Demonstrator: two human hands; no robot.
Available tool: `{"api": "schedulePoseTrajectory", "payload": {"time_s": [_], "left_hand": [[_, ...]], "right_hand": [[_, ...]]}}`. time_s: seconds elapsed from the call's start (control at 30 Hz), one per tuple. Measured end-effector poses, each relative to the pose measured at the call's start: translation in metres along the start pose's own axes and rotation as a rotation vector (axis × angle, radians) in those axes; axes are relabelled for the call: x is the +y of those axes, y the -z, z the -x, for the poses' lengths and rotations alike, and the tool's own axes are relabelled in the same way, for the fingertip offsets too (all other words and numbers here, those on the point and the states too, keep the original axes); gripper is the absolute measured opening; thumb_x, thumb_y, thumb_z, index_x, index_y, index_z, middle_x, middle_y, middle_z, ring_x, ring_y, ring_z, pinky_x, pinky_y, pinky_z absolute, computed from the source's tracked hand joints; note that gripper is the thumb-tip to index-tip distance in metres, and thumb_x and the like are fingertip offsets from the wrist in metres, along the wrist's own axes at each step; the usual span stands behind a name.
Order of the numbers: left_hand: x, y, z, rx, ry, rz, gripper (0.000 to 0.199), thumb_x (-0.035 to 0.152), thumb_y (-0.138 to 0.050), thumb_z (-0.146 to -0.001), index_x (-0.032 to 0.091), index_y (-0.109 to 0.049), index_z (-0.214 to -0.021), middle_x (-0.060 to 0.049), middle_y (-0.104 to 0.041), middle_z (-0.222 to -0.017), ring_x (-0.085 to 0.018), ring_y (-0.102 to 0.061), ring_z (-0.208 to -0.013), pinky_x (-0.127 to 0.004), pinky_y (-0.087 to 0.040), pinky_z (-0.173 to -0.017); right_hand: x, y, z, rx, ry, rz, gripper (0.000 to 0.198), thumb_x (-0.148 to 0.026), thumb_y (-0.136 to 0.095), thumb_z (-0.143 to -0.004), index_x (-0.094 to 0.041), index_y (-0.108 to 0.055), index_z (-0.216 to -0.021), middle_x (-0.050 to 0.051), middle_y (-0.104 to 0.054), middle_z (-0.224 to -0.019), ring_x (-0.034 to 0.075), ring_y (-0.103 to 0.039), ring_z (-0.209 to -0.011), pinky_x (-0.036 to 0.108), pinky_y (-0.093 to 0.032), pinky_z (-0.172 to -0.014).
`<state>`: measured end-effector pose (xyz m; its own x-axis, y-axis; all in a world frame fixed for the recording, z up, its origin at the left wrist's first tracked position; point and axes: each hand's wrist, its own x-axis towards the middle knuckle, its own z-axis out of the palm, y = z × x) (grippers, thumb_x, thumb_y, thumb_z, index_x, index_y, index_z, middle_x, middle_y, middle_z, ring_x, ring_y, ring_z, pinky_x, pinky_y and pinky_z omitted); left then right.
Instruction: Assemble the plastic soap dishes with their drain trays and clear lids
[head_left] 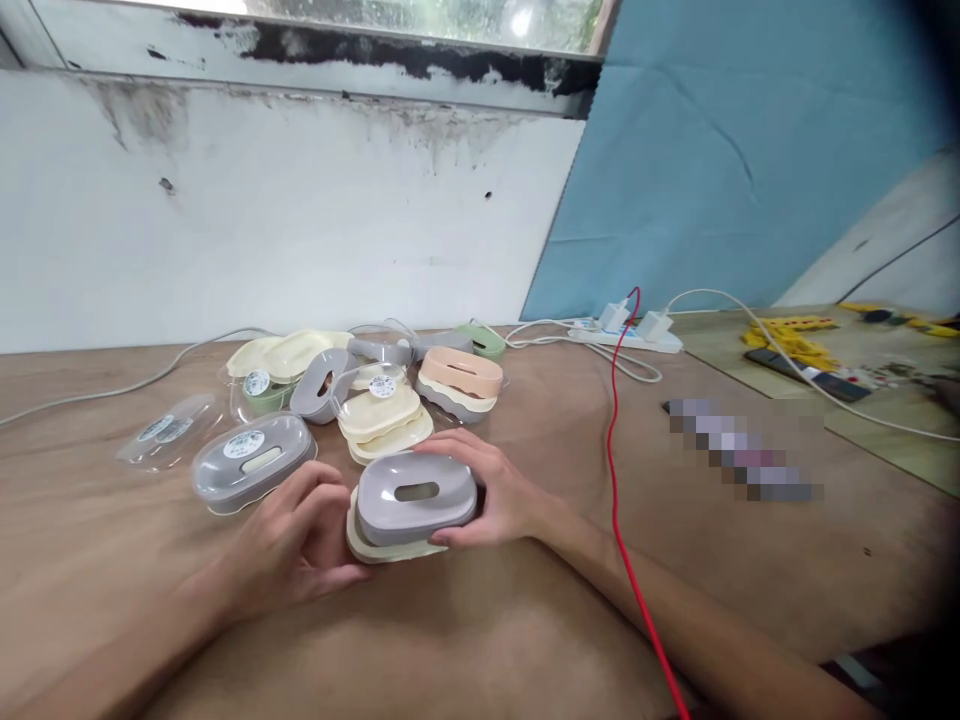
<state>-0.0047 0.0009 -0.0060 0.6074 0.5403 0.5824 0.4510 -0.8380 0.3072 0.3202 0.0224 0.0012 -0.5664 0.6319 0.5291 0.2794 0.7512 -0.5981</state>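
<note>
My right hand is wrapped round the right end of a grey oval soap dish piece with a slot in its top. Under that piece lies a cream tray, its edge showing at the left and front. My left hand is curled at the tray's left end, fingers bent and thumb low by the front edge. Just behind my left hand rests another grey soap dish under a clear lid with a round sticker. Beyond my right hand, cream trays are stacked on the table.
Further back are a peach piece, a green piece and a loose clear lid. A red cable crosses over my right forearm from a power strip. A blurred-out object lies at the right.
</note>
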Motion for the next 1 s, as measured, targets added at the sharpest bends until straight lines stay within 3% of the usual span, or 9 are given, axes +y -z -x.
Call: {"api": "schedulePoseTrajectory", "payload": {"time_s": [0.1,0.17,0.4,0.57,0.7,0.83,1.0], "left_hand": [[0.001,-0.002,-0.005,-0.066,0.106,0.038,0.074,0.047,-0.088,-0.083,0.028,-0.051,-0.144,-0.015,-0.063,-0.137,-0.035,-0.066,-0.124,-0.046,-0.062,-0.098],[0.002,-0.002,-0.008,-0.108,0.131,0.065,0.081,0.047,-0.085,-0.086,0.029,-0.044,-0.153,-0.015,-0.062,-0.145,-0.037,-0.063,-0.131,-0.051,-0.059,-0.104],[-0.001,0.001,-0.008,-0.236,0.135,0.057,0.082,0.044,-0.083,-0.090,0.032,-0.043,-0.161,-0.011,-0.066,-0.145,-0.035,-0.060,-0.131,-0.049,-0.057,-0.106],[-0.002,0.000,-0.007,-0.227,0.127,0.061,0.071,0.040,-0.078,-0.095,0.032,-0.048,-0.159,-0.011,-0.068,-0.145,-0.033,-0.061,-0.128,-0.050,-0.057,-0.105],[-0.002,-0.002,-0.006,-0.201,0.156,0.055,0.078,0.042,-0.081,-0.092,0.032,-0.045,-0.160,-0.012,-0.068,-0.145,-0.035,-0.061,-0.132,-0.050,-0.058,-0.106],[-0.003,-0.003,-0.005,-0.200,0.154,0.040,0.077,0.041,-0.078,-0.094,0.032,-0.043,-0.161,-0.011,-0.063,-0.153,-0.035,-0.055,-0.143,-0.050,-0.054,-0.114],[-0.005,-0.003,-0.003,-0.183,0.195,-0.030,0.087,0.051,-0.082,-0.088,0.030,-0.041,-0.162,-0.012,-0.065,-0.148,-0.035,-0.061,-0.133,-0.047,-0.055,-0.107]], "right_hand": [[-0.004,-0.003,-0.001,-0.032,0.015,0.073,0.090,-0.054,-0.095,-0.074,-0.029,-0.057,-0.152,0.013,-0.069,-0.141,0.034,-0.065,-0.130,0.050,-0.053,-0.112],[-0.006,-0.006,-0.001,-0.062,0.013,0.101,0.093,-0.054,-0.095,-0.074,-0.030,-0.055,-0.153,0.013,-0.068,-0.142,0.034,-0.064,-0.131,0.051,-0.052,-0.112],[-0.008,-0.016,0.001,-0.115,-0.026,0.150,0.099,-0.049,-0.098,-0.071,-0.031,-0.051,-0.156,0.013,-0.064,-0.149,0.036,-0.061,-0.137,0.053,-0.049,-0.115],[-0.005,-0.014,0.001,-0.140,-0.093,0.093,0.104,-0.050,-0.099,-0.069,-0.034,-0.048,-0.159,0.012,-0.062,-0.150,0.035,-0.058,-0.140,0.052,-0.050,-0.116],[-0.003,-0.014,0.002,-0.180,-0.095,0.162,0.109,-0.053,-0.099,-0.069,-0.032,-0.045,-0.161,0.012,-0.065,-0.145,0.036,-0.059,-0.134,0.055,-0.051,-0.114],[-0.005,-0.016,0.002,-0.232,-0.074,0.259,0.109,-0.055,-0.091,-0.080,-0.028,-0.033,-0.169,0.017,-0.056,-0.155,0.038,-0.055,-0.138,0.057,-0.049,-0.116],[-0.007,-0.015,0.001,-0.266,-0.064,0.253,0.113,-0.063,-0.086,-0.084,-0.029,-0.026,-0.172,0.018,-0.052,-0.158,0.039,-0.052,-0.140,0.060,-0.047,-0.118]]}}
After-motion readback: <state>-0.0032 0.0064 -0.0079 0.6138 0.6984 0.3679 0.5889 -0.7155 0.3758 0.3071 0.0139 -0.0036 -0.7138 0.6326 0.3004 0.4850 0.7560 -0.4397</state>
